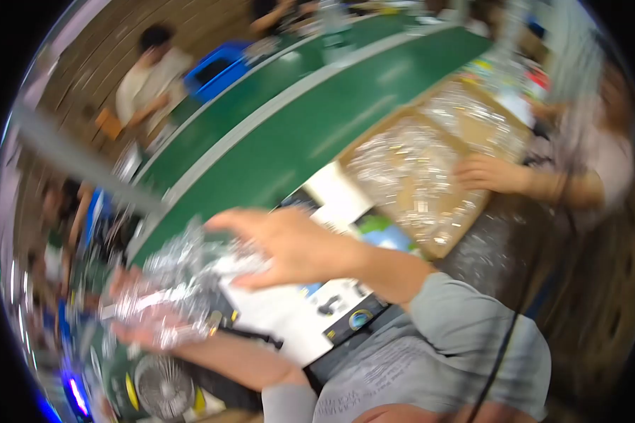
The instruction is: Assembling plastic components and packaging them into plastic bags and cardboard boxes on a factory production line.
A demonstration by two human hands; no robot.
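Observation:
In front of me on the left is a bundle of clear, crinkled plastic packaging (180, 282), blurred by motion. My left hand (137, 310) cups it from below and the left, its fingers partly seen through the plastic. Over its right side reaches my right hand (289, 243), thumb and fingers spread around the plastic between them. What the packaging contains cannot be made out. Below my hands lie a white printed sheet or box (289, 317) and a dark-edged printed box (356, 321).
A cardboard tray (437, 250) full of clear plastic packs stands at the right, with a co-worker's hand (490, 173) over it. The green conveyor belt (296, 134) runs behind. A round fan (164, 386) sits at lower left; a blue crate (219, 70) is beyond the belt, near another person.

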